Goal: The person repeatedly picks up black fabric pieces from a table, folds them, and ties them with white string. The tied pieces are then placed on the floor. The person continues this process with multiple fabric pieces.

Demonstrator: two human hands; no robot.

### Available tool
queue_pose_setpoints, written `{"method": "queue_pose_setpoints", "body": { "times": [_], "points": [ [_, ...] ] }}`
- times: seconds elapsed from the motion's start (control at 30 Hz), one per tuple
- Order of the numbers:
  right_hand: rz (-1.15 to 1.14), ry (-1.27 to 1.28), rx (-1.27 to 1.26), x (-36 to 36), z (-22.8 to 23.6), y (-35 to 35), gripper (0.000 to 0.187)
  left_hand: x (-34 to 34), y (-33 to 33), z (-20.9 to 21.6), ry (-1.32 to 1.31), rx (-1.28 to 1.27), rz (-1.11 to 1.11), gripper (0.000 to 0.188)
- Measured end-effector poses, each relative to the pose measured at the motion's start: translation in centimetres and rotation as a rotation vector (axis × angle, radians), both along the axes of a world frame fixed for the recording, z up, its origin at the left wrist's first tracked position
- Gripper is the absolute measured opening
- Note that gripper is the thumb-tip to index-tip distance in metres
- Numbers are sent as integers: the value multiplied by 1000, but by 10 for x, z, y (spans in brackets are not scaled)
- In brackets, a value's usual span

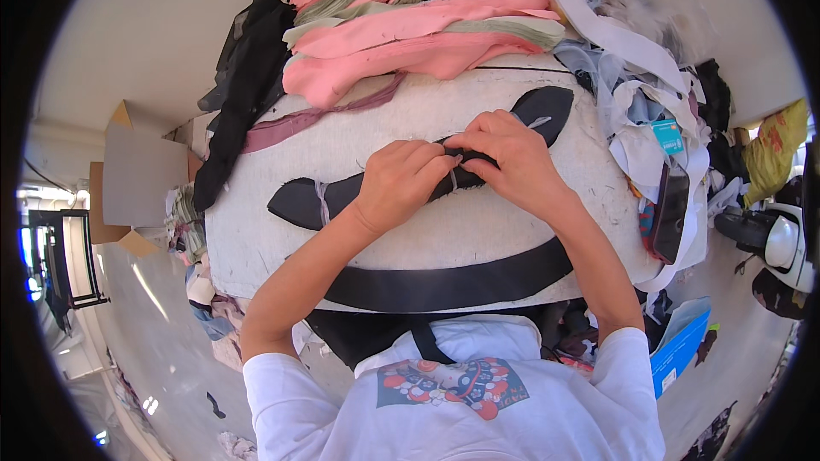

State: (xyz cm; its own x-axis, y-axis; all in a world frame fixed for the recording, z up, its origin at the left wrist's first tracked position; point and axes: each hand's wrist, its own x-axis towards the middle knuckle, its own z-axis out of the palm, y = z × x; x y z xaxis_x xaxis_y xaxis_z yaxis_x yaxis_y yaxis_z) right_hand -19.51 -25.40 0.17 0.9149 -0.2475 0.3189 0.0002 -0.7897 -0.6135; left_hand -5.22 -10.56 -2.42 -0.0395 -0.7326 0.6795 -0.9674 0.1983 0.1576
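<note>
Left hand (401, 181) curled shut, fingertips pinching the middle of a bundle of black fabric pieces (359, 192). Right hand (511, 160) also closed on that bundle, thumb and fingers meeting the left ones over a pale tie (thin, hard to make out between the fingers). Bundle lying curved across the white padded table (282, 243), one end toward the left with a second pale tie (321, 201) around it, other end rounded and pointing up to the right. Nearer the body, a long black curved strip (453, 282) flat along the table edge. Beyond the hands, a stack of pink and grey-green cloth (401, 26), with black cloth (248, 85) hanging to its left. Far right, heaped white scraps (632, 102) and a dark phone (670, 209).
</note>
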Motion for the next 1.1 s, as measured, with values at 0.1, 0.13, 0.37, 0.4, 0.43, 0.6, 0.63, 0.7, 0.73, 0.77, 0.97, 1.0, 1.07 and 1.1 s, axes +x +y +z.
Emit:
{"method": "queue_pose_setpoints", "body": {
  "times": [0.1,0.13,0.37,0.4,0.43,0.6,0.63,0.7,0.73,0.77,0.97,1.0,1.07,1.1],
  "points": [
    [51,-6,-12,2,-10,-3,19,0,3,-3,20,9,18,15],
    [52,-22,-13,2,-12,-4,17,0,2,-3,33,0,19,15],
    [-37,-99,-173,-7,-14,0,8,1,10,-2,29,48,44,17],
    [-46,-79,-217,-10,-14,0,8,2,14,-2,16,69,48,16],
    [-55,-59,-262,-14,-15,-1,9,3,20,-2,9,102,55,16],
    [-49,2,-396,-22,-21,4,11,3,37,-3,-52,217,58,16],
    [-46,31,-417,-23,-20,4,13,3,39,-2,-14,260,56,17],
    [-40,27,-392,-22,-10,1,18,5,42,1,63,344,52,20],
    [-38,-5,-343,-23,1,-4,23,8,45,7,83,310,107,22],
    [-43,-33,-296,-25,9,-9,27,12,49,17,104,275,155,25],
    [27,75,-512,-28,-9,-47,51,41,110,16,100,626,340,50],
    [40,133,-569,-29,-18,-50,52,43,117,11,103,638,345,49],
    [24,188,-599,-34,-31,-58,53,45,125,5,110,661,352,48],
    [15,218,-613,-35,-34,-60,54,46,127,5,145,645,338,48]
  ]
}}
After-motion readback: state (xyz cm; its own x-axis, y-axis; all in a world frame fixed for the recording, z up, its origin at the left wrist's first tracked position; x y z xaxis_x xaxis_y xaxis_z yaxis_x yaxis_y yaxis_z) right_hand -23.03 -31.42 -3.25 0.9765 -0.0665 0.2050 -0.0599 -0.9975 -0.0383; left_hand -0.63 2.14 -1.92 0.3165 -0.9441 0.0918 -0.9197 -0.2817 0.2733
